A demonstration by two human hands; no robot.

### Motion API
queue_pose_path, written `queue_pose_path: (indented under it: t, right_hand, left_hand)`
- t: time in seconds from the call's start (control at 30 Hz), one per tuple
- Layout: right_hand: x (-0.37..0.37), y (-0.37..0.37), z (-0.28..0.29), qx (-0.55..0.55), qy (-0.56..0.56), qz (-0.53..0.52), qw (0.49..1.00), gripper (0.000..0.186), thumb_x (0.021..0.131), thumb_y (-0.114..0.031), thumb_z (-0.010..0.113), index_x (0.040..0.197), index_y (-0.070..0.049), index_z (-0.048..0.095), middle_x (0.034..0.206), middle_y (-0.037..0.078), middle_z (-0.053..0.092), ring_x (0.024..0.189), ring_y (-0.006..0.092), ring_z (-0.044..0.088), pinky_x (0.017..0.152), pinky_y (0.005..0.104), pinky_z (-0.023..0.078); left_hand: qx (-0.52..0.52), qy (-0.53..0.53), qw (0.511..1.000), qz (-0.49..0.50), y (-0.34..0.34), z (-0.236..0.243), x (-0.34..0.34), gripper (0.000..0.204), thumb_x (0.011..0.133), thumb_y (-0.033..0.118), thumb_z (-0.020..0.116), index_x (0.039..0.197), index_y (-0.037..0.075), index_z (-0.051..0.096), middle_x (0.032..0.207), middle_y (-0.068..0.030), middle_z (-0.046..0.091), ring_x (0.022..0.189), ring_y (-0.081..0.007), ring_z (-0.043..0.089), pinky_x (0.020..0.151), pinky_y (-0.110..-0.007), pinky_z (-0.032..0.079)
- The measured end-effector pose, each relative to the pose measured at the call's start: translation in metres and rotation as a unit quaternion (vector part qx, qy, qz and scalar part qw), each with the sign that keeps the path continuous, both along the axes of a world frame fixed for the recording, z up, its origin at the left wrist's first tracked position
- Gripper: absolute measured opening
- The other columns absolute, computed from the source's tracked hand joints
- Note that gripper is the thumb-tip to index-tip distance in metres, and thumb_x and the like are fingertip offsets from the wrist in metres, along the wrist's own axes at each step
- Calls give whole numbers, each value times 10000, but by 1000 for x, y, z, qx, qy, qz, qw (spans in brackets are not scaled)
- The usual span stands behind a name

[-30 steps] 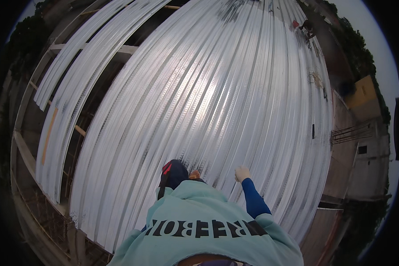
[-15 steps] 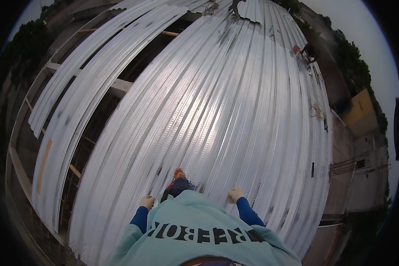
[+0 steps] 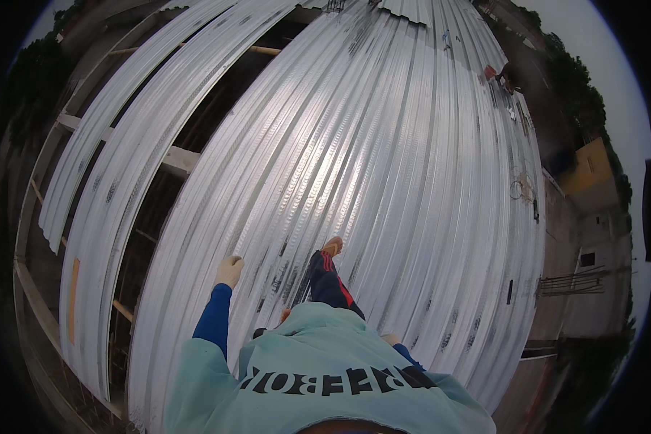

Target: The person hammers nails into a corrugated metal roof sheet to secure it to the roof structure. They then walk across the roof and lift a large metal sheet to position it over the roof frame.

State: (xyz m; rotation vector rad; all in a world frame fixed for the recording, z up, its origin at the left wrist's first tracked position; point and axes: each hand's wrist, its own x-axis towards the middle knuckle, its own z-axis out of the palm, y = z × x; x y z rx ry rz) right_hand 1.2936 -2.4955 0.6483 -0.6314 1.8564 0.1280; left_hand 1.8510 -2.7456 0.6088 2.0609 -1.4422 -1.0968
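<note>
My left hand (image 3: 229, 270), in a pale glove below a blue sleeve, hangs over the ribbed metal sheets (image 3: 412, 181). Its fingers are curled in, and nothing shows in them. Only a little of my right hand (image 3: 390, 338) shows past the edge of my light green shirt; its fingers are hidden. One sandalled foot (image 3: 332, 247) of mine, under a dark trouser leg (image 3: 330, 286) with red stripes, is out in front on the metal. Neither hand touches the sheets.
Dark gaps on the left separate the main deck from narrower loose sheets (image 3: 134, 192); a concrete beam (image 3: 179, 160) shows in one gap. A wooden strip (image 3: 73, 300) lies on a sheet. Along the right edge are a coil of wire (image 3: 521, 189) and a red object (image 3: 490, 71) near a person.
My left hand has swung forward, while my right has dropped back behind the shirt. One foot now reaches further ahead. The person at the top has left the view.
</note>
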Motion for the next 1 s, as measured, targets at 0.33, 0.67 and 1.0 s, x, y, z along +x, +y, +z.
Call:
queue_pose_path:
  t: [0.33, 0.67, 1.0]
  right_hand:
    - [-113, -351, -30, -66, -59, -157, 984, 152, 919, -107, 602, 955, 24, 669, 769, 149, 684, 661, 283, 707, 570, 421, 570]
    - [-143, -686, 25, -200, -117, -90, 969, 250, 943, -186, 581, 994, 39, 677, 780, 155, 696, 652, 269, 714, 605, 398, 603]
    - [-178, -766, 13, -60, -26, -221, 973, 220, 952, -102, 517, 1004, 52, 666, 742, 183, 668, 577, 280, 670, 497, 408, 542]
  left_hand:
    - [387, -66, 919, -41, 14, -9, -72, 551, 846, 466, 650, 1168, 32, 758, 1110, -216, 752, 1074, -360, 718, 948, -418, 545]
    - [305, 29, 952, 20, -195, -33, -140, 547, 842, 451, 668, 1169, 21, 753, 1097, -207, 758, 1057, -349, 725, 934, -419, 546]
    - [277, -24, 953, -119, -560, -34, -142, 504, 823, 390, 638, 1150, 28, 764, 1049, -180, 771, 990, -332, 739, 893, -419, 557]
